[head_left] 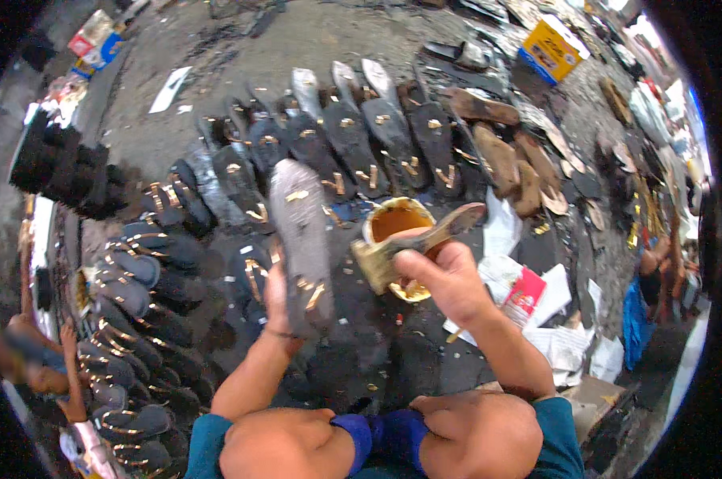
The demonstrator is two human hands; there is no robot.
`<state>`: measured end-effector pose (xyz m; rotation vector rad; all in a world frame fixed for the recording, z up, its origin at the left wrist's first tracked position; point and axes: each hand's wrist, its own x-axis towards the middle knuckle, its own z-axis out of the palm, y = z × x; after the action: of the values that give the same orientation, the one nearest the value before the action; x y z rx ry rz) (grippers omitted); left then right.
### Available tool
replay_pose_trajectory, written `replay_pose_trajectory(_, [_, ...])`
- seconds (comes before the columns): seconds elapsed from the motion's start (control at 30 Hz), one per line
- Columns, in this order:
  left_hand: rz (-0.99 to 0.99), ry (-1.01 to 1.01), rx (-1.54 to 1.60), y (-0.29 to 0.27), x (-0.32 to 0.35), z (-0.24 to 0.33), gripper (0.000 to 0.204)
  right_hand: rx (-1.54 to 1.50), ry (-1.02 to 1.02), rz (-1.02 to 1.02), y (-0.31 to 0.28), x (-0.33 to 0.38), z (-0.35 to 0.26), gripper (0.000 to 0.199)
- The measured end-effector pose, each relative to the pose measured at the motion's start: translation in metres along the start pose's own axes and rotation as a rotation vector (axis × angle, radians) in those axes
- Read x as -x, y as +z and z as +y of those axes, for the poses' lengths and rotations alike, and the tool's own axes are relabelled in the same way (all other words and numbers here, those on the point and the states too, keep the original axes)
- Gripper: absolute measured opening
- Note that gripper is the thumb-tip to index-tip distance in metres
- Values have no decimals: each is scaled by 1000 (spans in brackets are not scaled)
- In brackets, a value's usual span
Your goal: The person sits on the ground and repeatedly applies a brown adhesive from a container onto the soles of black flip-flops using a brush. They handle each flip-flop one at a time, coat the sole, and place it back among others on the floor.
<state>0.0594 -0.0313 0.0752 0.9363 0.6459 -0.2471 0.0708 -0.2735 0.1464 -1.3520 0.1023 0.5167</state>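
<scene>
In my left hand (276,297) a dark grey shoe sole (299,227) stands nearly upright, its fingers closed around the left edge. Tan strap ends lie folded on the sole's face near its top and bottom. My right hand (449,279) is closed around a wide flat brush (374,265) with a wooden handle; its bristle end points left, apart from the sole. Just behind the brush sits a round tub (367,231) of amber-brown, glue-like stuff, its rim smeared. The brush and hand partly cover the tub.
Beyond the tub a row of similar soles (349,148) lies on the floor. Piles of strapped sandals (125,279) line the left. Brown soles (496,156), paper scraps (564,347) and a yellow-blue box (551,49) are to the right. Another person's arm (71,371) shows at far left.
</scene>
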Motion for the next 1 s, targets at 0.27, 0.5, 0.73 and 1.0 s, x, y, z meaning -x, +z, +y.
replay_pose_trajectory(0.27, [-408,-111,545,-19,2,-3,63,588,-871,-173,60,-27,12,28])
replay_pose_trajectory(0.5, [-150,-70,390,2,6,13,64,629,-871,-198,58,-10,3,32])
replay_pose_trajectory(0.73, [-83,-6,446,25,9,9,46,593,-941,44,40,-45,14,30])
replay_pose_trajectory(1.0, [-289,178,638,16,-3,28,43,551,-1022,-24,54,-6,27,53])
